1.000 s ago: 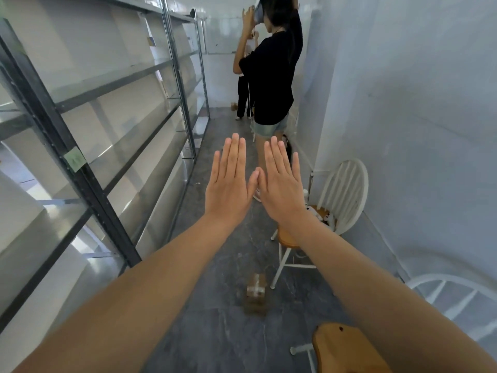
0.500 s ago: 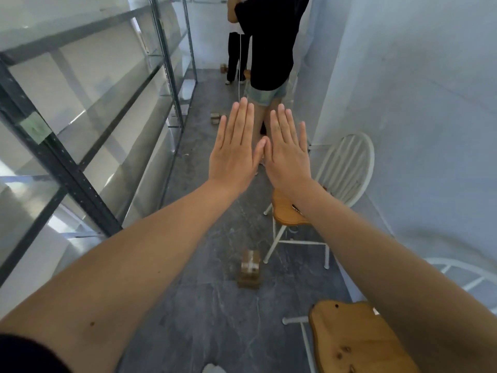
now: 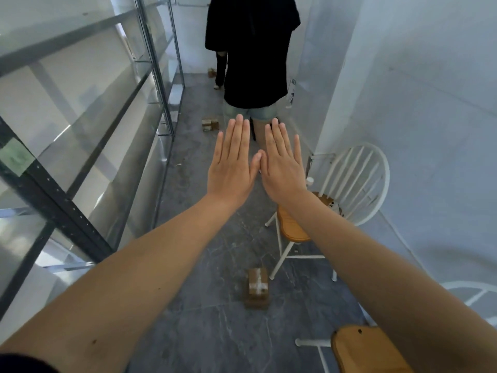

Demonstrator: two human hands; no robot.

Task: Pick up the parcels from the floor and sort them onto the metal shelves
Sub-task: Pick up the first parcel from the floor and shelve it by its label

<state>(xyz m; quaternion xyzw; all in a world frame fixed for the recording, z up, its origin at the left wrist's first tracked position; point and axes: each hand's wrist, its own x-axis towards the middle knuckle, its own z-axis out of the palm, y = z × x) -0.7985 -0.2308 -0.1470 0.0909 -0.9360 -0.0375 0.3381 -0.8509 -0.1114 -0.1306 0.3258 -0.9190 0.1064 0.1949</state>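
Observation:
My left hand and my right hand are stretched out flat in front of me, backs up, thumbs touching, holding nothing. Below them on the grey floor lies a small brown parcel crossed with clear tape. A second parcel lies farther down the aisle near the shelf foot, and a third parcel sits at the far end. The metal shelves run along the left wall, and the boards in view carry nothing.
A person in a black top stands in the aisle just beyond my hands. A white chair with a wooden seat stands at the right wall. Another wooden seat is at the lower right. The aisle is narrow.
The view has tilted downward, so more floor and the parcels show. Both hands stay flat and side by side, drifting slightly lower in view.

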